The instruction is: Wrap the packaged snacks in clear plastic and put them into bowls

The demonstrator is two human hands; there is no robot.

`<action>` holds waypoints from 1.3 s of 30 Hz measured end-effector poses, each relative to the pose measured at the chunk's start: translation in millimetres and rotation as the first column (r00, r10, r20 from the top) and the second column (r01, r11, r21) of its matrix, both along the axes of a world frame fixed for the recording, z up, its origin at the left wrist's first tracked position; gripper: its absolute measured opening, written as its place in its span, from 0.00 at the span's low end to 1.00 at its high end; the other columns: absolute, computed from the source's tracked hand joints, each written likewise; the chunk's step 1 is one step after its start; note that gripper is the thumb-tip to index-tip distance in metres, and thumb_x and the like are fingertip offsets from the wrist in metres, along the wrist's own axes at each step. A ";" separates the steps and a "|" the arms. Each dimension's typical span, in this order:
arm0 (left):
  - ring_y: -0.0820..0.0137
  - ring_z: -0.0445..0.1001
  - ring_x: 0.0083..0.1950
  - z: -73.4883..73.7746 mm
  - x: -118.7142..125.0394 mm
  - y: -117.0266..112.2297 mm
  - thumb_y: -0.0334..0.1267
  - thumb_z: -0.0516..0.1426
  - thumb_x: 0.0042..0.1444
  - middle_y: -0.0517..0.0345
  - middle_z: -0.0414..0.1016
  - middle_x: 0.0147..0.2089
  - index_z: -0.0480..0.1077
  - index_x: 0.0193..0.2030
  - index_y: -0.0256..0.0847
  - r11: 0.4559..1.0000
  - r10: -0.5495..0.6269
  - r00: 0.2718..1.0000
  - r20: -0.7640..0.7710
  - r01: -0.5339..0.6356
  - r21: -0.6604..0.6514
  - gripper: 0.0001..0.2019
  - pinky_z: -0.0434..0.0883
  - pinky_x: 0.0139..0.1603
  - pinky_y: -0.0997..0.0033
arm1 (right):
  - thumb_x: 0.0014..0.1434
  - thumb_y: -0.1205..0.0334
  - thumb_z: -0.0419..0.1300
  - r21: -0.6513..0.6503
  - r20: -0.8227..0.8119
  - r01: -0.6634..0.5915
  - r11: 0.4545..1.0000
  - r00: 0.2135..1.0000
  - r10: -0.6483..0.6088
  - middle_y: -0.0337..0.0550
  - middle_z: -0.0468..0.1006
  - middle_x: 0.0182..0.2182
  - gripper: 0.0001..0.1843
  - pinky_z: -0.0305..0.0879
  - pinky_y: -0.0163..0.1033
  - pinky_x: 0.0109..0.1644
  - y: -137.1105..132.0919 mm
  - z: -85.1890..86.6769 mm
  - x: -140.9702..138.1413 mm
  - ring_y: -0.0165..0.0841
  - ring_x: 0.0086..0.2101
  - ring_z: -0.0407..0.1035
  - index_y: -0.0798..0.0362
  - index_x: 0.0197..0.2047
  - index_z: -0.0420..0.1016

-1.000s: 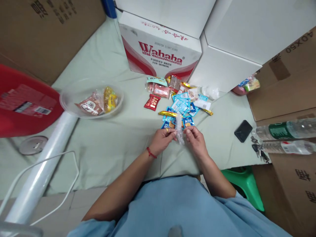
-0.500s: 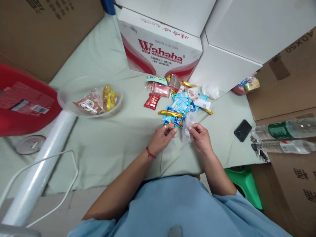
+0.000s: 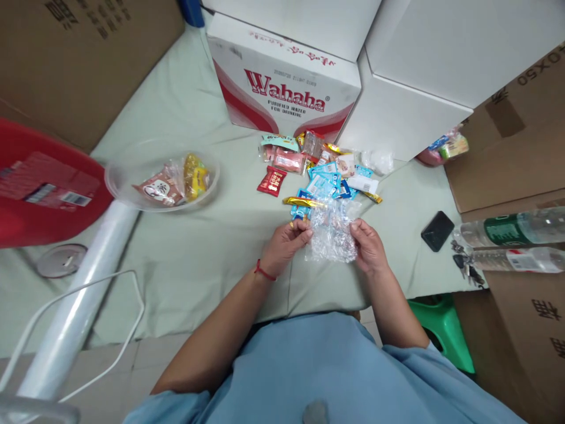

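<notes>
A crinkled clear plastic bag (image 3: 332, 235) is stretched between my two hands above the near part of the table. My left hand (image 3: 289, 242) pinches its left edge between thumb and fingers. At its right edge, my right hand (image 3: 367, 244) grips it the same way. Just beyond lies a pile of wrapped snacks: blue packets (image 3: 323, 184), a gold-wrapped stick (image 3: 302, 201), pink packets (image 3: 288, 160) and a mint-green packet (image 3: 279, 142). A red packet (image 3: 272, 181) sits slightly apart on the left. The bag covers some of the blue packets.
A clear plastic bowl (image 3: 115, 191) holding two snack packs stands to the left. Behind the pile is a Wahaha carton (image 3: 286, 88). On the right are a black phone-like object (image 3: 437, 231), keys (image 3: 467, 266) and two bottles (image 3: 507, 231). A plastic film roll (image 3: 83, 300) lies at left.
The plastic bag was bunched in my right hand; now it is spread flat between both hands. My left hand has taken hold of its left edge, and my right hand has moved slightly right.
</notes>
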State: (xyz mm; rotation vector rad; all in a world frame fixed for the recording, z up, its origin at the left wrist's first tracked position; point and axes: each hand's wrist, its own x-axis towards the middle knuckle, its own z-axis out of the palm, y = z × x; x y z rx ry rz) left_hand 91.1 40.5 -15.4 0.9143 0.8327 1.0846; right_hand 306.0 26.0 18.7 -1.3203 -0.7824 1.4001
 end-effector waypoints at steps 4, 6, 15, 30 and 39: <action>0.74 0.65 0.31 -0.3 -1.7 0.1 0.59 0.66 0.56 0.61 0.70 0.28 0.73 0.30 0.39 0.998 -0.045 0.996 -0.075 0.049 0.048 0.22 0.66 0.36 0.71 | 0.44 0.44 0.79 -0.011 -0.003 0.034 0.999 0.999 -0.034 0.30 0.64 0.20 0.25 0.48 0.32 0.25 -5.6 -3.6 20.6 0.25 0.21 0.52 0.50 0.28 0.72; 0.73 0.66 0.32 -1.5 -1.8 0.2 0.59 0.65 0.58 0.61 0.71 0.28 0.73 0.29 0.39 0.994 -0.084 0.991 -0.105 0.091 0.063 0.23 0.67 0.38 0.71 | 0.45 0.44 0.79 -0.021 -0.003 0.028 0.999 1.000 -0.028 0.30 0.63 0.20 0.25 0.48 0.32 0.24 -7.3 -4.9 28.0 0.25 0.21 0.52 0.50 0.28 0.71; 0.72 0.70 0.30 -10.3 6.5 -0.5 0.60 0.65 0.57 0.59 0.75 0.29 0.74 0.32 0.39 0.992 -0.115 0.984 -0.137 0.121 0.032 0.22 0.70 0.35 0.71 | 0.57 0.41 0.69 0.135 0.464 0.076 0.988 0.876 -0.131 0.34 0.69 0.25 0.20 0.56 0.35 0.29 -4.5 2.9 36.1 0.29 0.26 0.58 0.49 0.35 0.75; 0.72 0.71 0.36 -11.9 2.7 -1.6 0.56 0.69 0.53 0.59 0.76 0.35 0.75 0.35 0.39 0.996 -0.047 0.988 -0.145 0.058 0.073 0.21 0.71 0.41 0.70 | 0.56 0.48 0.72 0.118 0.333 -0.192 0.974 0.932 0.144 0.37 0.75 0.30 0.14 0.62 0.36 0.36 -12.9 6.1 12.8 0.30 0.30 0.65 0.49 0.35 0.79; 0.72 0.76 0.35 -6.5 6.2 -7.1 0.60 0.69 0.52 0.58 0.80 0.35 0.68 0.33 0.40 0.998 -0.013 1.000 0.009 0.013 -0.067 0.25 0.72 0.39 0.71 | 0.44 0.47 0.79 -0.003 0.021 0.080 0.997 0.997 -0.080 0.34 0.71 0.26 0.22 0.59 0.34 0.28 -26.2 14.1 42.7 0.27 0.24 0.61 0.49 0.32 0.75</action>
